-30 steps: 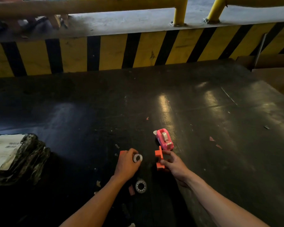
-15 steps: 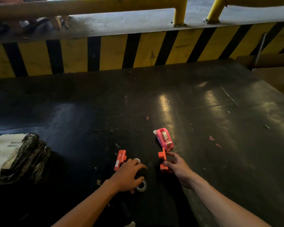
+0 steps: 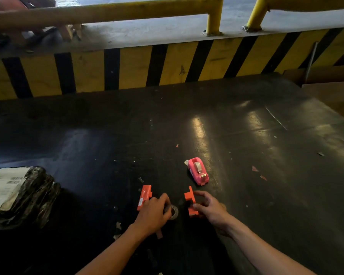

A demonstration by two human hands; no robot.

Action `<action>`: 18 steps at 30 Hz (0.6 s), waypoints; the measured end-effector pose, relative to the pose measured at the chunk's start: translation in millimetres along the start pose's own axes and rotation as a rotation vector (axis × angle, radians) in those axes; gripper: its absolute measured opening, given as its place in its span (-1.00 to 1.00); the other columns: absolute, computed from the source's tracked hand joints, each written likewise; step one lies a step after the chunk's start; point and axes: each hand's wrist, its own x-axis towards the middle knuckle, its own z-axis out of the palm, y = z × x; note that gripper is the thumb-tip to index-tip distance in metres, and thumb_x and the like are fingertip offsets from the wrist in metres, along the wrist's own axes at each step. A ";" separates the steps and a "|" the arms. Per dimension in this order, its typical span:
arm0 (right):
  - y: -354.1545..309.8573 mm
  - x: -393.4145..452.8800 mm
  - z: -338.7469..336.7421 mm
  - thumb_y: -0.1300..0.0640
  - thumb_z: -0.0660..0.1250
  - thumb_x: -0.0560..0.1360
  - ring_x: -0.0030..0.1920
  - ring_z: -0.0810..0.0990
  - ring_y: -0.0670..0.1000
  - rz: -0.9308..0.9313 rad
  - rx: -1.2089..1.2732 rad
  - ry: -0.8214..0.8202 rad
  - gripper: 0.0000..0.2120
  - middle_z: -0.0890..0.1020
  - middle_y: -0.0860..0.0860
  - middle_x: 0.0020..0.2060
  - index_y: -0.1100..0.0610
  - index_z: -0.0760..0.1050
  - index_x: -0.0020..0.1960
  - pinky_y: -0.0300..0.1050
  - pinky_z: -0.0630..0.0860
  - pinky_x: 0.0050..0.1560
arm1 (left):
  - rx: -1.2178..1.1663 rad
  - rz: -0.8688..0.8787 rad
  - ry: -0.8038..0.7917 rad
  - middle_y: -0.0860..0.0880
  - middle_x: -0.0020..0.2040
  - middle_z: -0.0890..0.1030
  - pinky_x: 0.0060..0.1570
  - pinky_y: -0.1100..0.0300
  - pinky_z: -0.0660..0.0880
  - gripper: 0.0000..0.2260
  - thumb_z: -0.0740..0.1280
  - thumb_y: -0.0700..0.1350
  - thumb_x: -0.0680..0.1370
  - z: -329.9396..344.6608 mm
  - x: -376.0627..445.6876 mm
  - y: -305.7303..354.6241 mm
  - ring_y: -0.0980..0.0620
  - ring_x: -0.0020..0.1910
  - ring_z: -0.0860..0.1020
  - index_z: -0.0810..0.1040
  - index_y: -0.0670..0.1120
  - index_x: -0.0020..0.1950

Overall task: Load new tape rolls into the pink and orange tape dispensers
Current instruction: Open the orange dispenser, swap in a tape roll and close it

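Note:
The pink tape dispenser [image 3: 198, 171] stands on the black table [image 3: 246, 175] with a tape roll in it, and no hand touches it. The orange dispenser is in two halves. One half [image 3: 144, 196] lies flat just left of my left hand [image 3: 154, 212]. The other orange half [image 3: 190, 201] stands upright, pinched between the thumb and fingers of my right hand [image 3: 211, 208]. My left hand's fingers curl over a tape roll [image 3: 173, 212] lying flat between the two halves; part of the roll is hidden under them.
A black-wrapped parcel with a white label [image 3: 18, 195] lies at the table's left edge. A yellow-and-black striped barrier [image 3: 167, 66] with yellow rails runs along the far side. Cardboard [image 3: 326, 90] sits at the far right. Small paper scraps dot the table.
My left hand, which held a small white ring up a second ago, has come down toward me onto the flat tape roll, uncovering the left orange half. My right hand stays on its half.

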 end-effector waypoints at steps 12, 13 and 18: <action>-2.9 2.9 18.8 0.21 0.38 0.55 0.14 0.66 0.07 -0.153 -0.034 -0.047 -0.58 0.60 0.13 0.18 -0.06 0.41 0.34 0.07 0.62 0.17 | -0.673 -0.298 0.164 -0.04 -0.01 0.64 -0.23 0.25 0.61 -0.84 0.42 -0.07 0.55 -14.8 12.1 31.1 0.06 -0.10 0.68 0.49 -0.03 0.05; -3.1 1.8 20.1 0.22 0.38 0.55 0.11 0.67 0.05 -0.159 -0.018 -0.041 -0.59 0.61 0.13 0.18 -0.05 0.41 0.34 -0.01 0.64 0.09 | -0.736 -0.312 0.154 -0.06 0.01 0.64 -0.20 0.21 0.65 -0.84 0.42 -0.07 0.56 -15.2 12.4 33.5 0.05 -0.09 0.68 0.49 -0.05 0.07; -7.4 -4.8 22.8 0.25 0.35 0.56 0.11 0.63 0.01 -0.202 -0.017 -0.018 -0.60 0.56 0.09 0.20 -0.01 0.39 0.35 -0.27 0.61 -0.12 | -0.974 -0.368 0.121 -0.11 0.09 0.63 0.00 0.04 0.67 -0.91 0.29 -0.17 0.63 -18.3 13.2 40.1 0.00 -0.02 0.68 0.51 -0.08 0.12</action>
